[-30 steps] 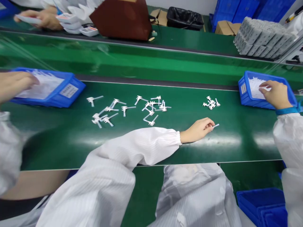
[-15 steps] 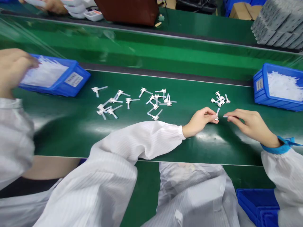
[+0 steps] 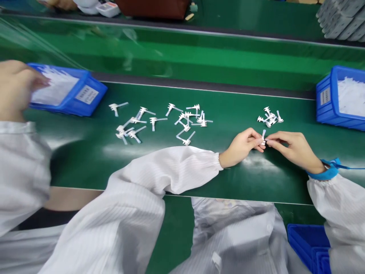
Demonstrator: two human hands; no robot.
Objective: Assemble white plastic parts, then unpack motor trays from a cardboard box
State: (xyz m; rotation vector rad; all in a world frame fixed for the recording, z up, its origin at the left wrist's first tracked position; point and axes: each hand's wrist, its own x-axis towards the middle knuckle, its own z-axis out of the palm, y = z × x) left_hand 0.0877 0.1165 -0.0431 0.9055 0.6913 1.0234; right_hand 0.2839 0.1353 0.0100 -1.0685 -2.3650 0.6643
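Over the green work surface (image 3: 228,186), my left hand (image 3: 242,145) pinches a small white plastic fitting (image 3: 262,140) with a pale translucent strip sticking up from it. My right hand (image 3: 293,149), with a blue wristband, is closed at the fitting's right side. Its fingertips hold a small pale strip, now mostly hidden, against the fitting. Just beyond my hands lies a little heap of white fittings (image 3: 270,118). To the left, several fittings with two strips each (image 3: 186,118) are scattered about.
A blue bin (image 3: 327,108) of pale strips stands at the right. Another blue bin (image 3: 95,101) sits at the left, with a co-worker's hand (image 3: 17,89) over it. Beyond a clear upright panel are a brown box (image 3: 154,7) and stacked grey parts (image 3: 342,21).
My right hand came from the right bin with a pale strip and met the fitting in my left hand. The view has tilted downward. The co-worker's hand stays by the left bin.
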